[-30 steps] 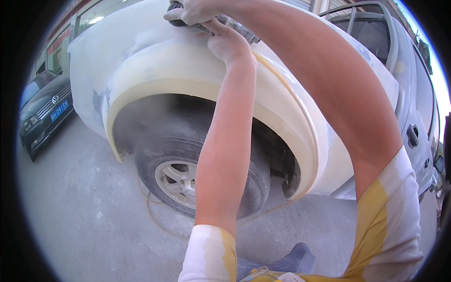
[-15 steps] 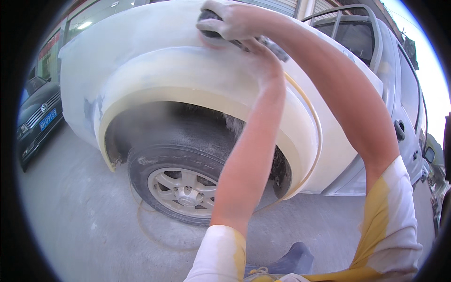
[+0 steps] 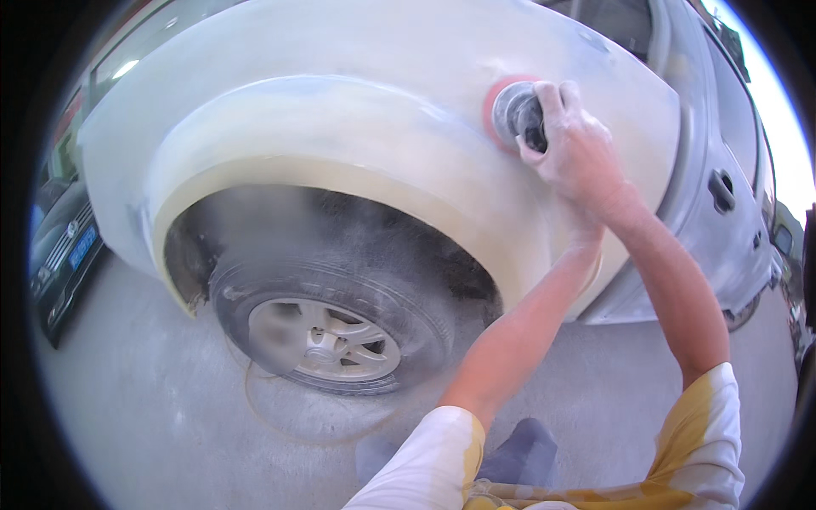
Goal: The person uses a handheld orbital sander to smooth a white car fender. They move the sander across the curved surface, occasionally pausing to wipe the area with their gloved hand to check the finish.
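A round sander (image 3: 515, 112) with a grey-black body and a pinkish-red disc lies against the pale, dusty panel (image 3: 357, 51) of a vehicle, up and right of the wheel arch. My right hand (image 3: 582, 151) is wrapped over its dark body, fingers closed and coated in white dust. My left forearm (image 3: 520, 333) reaches up from below, and its wrist passes beneath the right wrist. The left hand is hidden there, so its fingers cannot be made out. White and cream patches cover the panel and the flared wheel arch (image 3: 246, 170).
Below the arch sits a dusty tyre with a silver wheel (image 3: 340, 340). A thin yellowish hose (image 3: 289, 435) loops on the concrete floor (image 3: 153, 408). The grey door with its dark handle (image 3: 722, 191) stands to the right. A dark car (image 3: 68, 255) is parked at far left.
The sander and both hands have moved right and down across the panel, from above the arch toward the door side. My view has shifted slightly too.
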Demonstrator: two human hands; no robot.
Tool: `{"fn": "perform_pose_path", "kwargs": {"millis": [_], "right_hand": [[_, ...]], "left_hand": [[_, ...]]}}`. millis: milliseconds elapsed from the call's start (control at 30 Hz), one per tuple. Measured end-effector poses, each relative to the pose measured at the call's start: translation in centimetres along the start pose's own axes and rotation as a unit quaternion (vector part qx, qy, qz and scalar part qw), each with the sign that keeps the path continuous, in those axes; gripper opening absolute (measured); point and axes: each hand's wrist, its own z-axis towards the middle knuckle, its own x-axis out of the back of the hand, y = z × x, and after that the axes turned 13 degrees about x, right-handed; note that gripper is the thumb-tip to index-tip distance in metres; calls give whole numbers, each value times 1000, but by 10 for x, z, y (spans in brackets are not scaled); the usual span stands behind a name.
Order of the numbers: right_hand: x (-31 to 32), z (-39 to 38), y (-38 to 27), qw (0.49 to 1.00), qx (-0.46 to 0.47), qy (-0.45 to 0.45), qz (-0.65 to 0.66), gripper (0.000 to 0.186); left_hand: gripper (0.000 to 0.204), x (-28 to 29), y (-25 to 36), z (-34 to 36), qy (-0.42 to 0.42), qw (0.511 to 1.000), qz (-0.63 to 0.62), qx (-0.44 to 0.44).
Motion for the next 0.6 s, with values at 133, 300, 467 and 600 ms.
{"fn": "perform_pose_path", "kwargs": {"millis": [133, 300, 467, 600], "right_hand": [[-10, -53, 3, 998, -63, 8, -14, 54], [-6, -47, 23, 995, -75, 63, 1, 53], [1, 27, 16, 999, 9, 46, 26, 54], [8, 84, -26, 983, 128, -31, 125, 58]], "left_hand": [[32, 14, -21, -38, -100, 993, -6, 55], [31, 7, -20, -13, -115, 991, 7, 62], [29, 0, -8, 42, -49, 997, 37, 40], [28, 37, 11, 65, 47, 993, 68, 81]]}}
